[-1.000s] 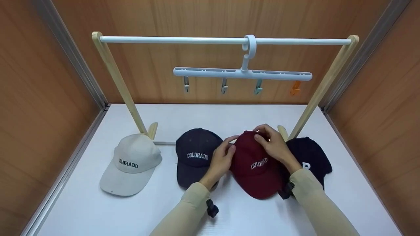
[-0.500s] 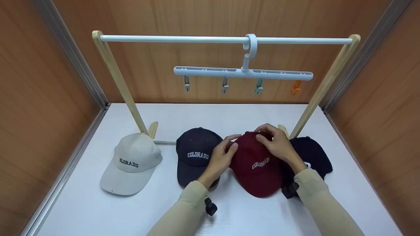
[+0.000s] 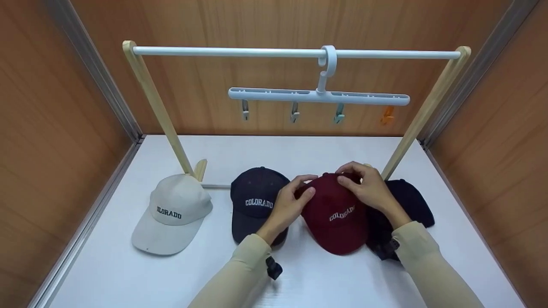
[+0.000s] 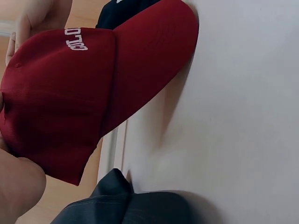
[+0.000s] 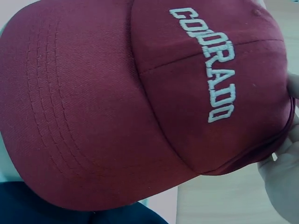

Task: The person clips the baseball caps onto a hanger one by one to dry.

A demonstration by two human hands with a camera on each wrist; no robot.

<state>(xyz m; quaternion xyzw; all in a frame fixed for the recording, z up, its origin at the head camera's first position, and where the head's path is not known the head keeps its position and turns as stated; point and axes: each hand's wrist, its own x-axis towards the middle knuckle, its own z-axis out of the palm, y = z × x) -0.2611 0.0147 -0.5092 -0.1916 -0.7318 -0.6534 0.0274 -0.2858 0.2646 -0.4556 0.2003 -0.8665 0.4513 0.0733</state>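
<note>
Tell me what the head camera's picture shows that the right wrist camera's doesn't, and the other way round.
Only the head view shows the pale cap, the hanger hooked over the white rod, and the orange clip.

Only the right wrist view makes out the curved rows of stitching on the brim of the red cap.

Both show that cap's COLORADO lettering, the right hand holding the cap, and at least part of a dark cap.

Soft, even light brightens the bench (image 3: 274,149). In the left wrist view, the red cap (image 4: 60,84) throws a soft-edged shadow toward four o'clock; the right wrist view looks bluish.
</note>
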